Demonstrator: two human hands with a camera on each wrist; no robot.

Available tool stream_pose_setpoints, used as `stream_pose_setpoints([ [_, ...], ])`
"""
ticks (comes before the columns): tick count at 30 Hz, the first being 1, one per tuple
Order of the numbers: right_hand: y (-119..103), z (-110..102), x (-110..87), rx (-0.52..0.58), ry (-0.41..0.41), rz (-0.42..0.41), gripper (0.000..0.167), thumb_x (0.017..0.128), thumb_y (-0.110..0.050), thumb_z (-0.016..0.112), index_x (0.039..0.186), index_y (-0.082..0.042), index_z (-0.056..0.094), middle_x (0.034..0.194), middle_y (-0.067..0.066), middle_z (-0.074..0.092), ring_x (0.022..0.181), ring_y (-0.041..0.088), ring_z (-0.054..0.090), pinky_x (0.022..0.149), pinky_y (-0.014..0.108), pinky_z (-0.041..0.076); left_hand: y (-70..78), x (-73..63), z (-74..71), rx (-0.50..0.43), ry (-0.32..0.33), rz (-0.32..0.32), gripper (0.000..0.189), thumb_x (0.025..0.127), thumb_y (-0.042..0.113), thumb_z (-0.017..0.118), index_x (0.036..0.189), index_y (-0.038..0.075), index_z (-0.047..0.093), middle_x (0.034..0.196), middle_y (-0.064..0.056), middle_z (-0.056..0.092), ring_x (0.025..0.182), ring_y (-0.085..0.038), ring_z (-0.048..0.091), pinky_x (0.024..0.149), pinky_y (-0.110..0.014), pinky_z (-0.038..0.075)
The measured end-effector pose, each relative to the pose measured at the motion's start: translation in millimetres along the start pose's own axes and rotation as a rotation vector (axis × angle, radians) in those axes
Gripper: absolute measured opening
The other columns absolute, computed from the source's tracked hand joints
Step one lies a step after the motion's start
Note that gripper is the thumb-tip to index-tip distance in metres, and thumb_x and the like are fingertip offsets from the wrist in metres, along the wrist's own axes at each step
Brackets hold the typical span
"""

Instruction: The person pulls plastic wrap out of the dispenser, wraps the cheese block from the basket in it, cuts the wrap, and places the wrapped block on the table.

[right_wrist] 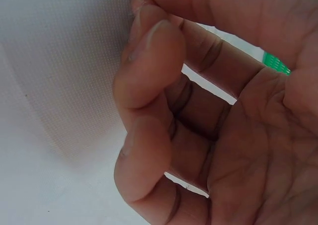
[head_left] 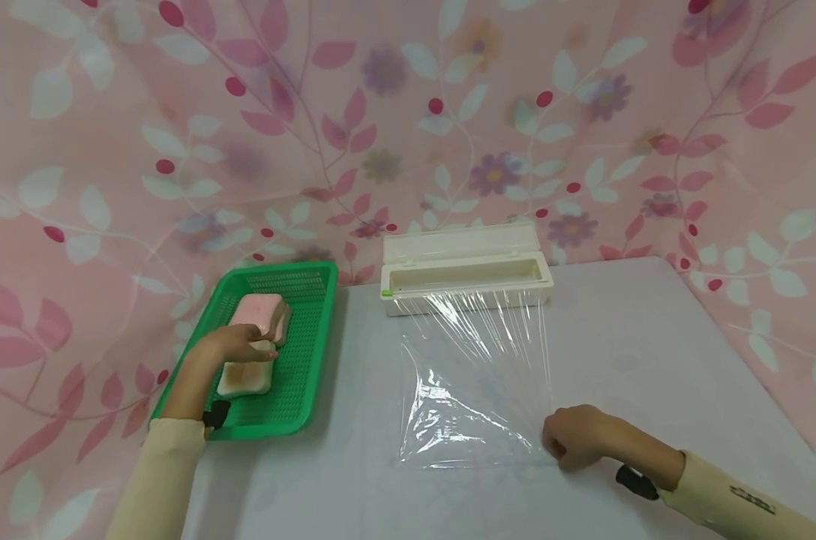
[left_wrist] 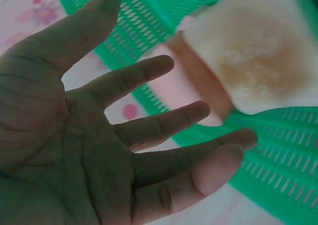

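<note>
My left hand (head_left: 235, 343) reaches into the green basket (head_left: 311, 390), over a pink bread-slice-shaped piece (head_left: 257, 309) and a white one with a browned face (head_left: 244, 379). In the left wrist view its fingers (left_wrist: 149, 128) are spread and apart from the browned piece (left_wrist: 263, 51). Clear cling film (head_left: 472, 390) lies drawn out over the table from a white dispenser box (head_left: 467, 300). With thumb and index finger my right hand (head_left: 580, 436) pinches the film's near right corner. Its other fingers (right_wrist: 144, 160) curl inward in the right wrist view.
The dispenser's lid (head_left: 460, 241) stands raised at the back of the white-covered table (head_left: 651, 360). A pink floral curtain (head_left: 408, 135) hangs behind the table. The basket's raised rim surrounds the bread-shaped pieces on the left.
</note>
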State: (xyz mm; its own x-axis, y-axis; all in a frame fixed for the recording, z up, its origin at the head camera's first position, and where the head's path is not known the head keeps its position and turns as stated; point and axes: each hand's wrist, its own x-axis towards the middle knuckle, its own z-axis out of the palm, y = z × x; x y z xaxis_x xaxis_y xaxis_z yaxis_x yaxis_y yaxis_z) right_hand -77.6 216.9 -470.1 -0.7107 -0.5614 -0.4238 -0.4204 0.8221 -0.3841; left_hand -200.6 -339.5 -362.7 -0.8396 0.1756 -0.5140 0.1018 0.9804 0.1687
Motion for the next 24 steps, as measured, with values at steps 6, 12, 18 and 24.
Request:
stream_pose_setpoints([
  [6,0,0,1.1,0.007,-0.006,0.008,0.028,0.067,-0.001,0.074,0.062,-0.021,0.055,0.060,-0.010,0.048,0.058,0.010,0.042,0.056,0.031,0.038,-8.2,8.0,5.7,-0.056,-0.060,-0.015,0.089,0.089,0.051,0.066,0.139,-0.016,0.038,0.137,-0.038,0.042,0.125,-0.054,0.041,0.096,-0.061,0.039],
  [12,0,0,1.0,0.012,-0.005,0.002,0.029,0.067,0.000,0.074,0.062,-0.022,0.055,0.060,-0.010,0.047,0.058,0.009,0.042,0.056,0.030,0.037,-11.0,15.3,12.5,-0.095,-0.111,-0.049,0.090,0.086,0.050,0.072,0.135,-0.017,0.038,0.129,-0.035,0.047,0.118,-0.047,0.046,0.094,-0.056,0.042],
  [18,0,0,0.7,0.026,-0.006,0.004,0.028,0.067,0.000,0.074,0.062,-0.021,0.056,0.059,-0.010,0.048,0.057,0.009,0.042,0.055,0.031,0.037,-5.5,19.4,13.8,-0.074,-0.126,-0.089,0.098,0.085,0.053,0.071,0.143,-0.015,0.030,0.137,-0.039,0.039,0.122,-0.053,0.044,0.093,-0.059,0.043],
  [24,1,0,1.4,0.029,-0.011,0.002,0.027,0.066,-0.001,0.074,0.062,-0.021,0.056,0.060,-0.010,0.048,0.058,0.009,0.042,0.056,0.031,0.037,-10.0,20.5,11.5,-0.213,-0.154,-0.120,0.099,0.087,0.040,0.075,0.151,-0.008,0.017,0.142,-0.041,0.022,0.115,-0.058,0.045,0.080,-0.057,0.051],
])
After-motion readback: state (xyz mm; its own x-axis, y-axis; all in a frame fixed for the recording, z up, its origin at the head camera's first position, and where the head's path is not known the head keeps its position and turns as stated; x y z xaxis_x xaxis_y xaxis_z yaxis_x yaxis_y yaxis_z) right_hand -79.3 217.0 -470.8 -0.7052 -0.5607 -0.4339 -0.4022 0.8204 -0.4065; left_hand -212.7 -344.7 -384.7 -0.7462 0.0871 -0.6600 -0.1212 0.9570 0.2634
